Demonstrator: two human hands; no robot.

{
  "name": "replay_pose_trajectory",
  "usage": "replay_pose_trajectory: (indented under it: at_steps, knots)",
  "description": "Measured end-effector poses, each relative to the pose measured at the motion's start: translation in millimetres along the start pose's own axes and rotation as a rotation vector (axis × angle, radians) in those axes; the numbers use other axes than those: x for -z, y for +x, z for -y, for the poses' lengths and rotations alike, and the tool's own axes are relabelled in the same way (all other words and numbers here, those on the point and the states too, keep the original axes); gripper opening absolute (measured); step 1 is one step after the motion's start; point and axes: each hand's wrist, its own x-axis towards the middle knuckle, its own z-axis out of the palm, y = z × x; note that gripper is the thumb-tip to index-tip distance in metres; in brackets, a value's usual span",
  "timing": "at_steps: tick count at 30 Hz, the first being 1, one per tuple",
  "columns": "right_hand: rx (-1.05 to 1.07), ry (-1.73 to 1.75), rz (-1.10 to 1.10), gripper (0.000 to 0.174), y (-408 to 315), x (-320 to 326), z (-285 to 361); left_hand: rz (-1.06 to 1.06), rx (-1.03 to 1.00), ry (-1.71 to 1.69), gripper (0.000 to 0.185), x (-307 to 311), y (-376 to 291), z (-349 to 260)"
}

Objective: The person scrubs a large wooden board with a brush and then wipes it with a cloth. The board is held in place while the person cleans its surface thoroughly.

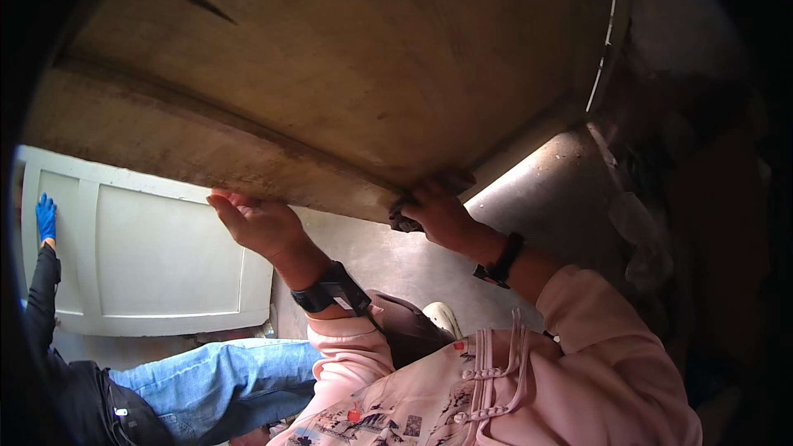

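A large brown panelled door (372, 74) fills the upper view, tilted, with a raised frame border and a dark streak at its upper left. At its lower edge is my left hand (263, 223), palm partly towards me, its fingertips against the edge and partly hidden. My right hand (446, 214) is at the door's near corner, pressing a dark, crumpled pad or rag (406, 217) against the frame. Shadow hides what exactly the pad is. Black bands circle both of my wrists.
To the left, a co-worker's blue-gloved hand (46, 217) touches a white panelled door (167, 248). That person's jeans-clad leg (229, 378) extends towards me. Grey floor (372, 254) lies below. Clear plastic wrapping (638, 241) and dark, indistinct clutter are at the right.
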Motion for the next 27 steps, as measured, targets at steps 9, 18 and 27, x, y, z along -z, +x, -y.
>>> replay_pose_trajectory:
  at_steps: [9, 18, 27]
  knots:
    - [-0.300, 0.370, 0.292, 0.035, 27.4, 66.9, 3.6, -0.127, -0.160, 0.360, 0.047, -13.4, -9.9, 0.8]
    - [-0.334, 0.721, -1.021, 0.046, 60.6, 166.3, -26.5, -0.079, -0.193, 0.374, 0.052, -16.1, -12.6, -5.2]
    - [0.007, -0.053, -0.925, 0.047, 128.6, 143.8, 2.5, -0.210, -0.217, 0.482, 0.049, -25.4, -21.4, -6.3]
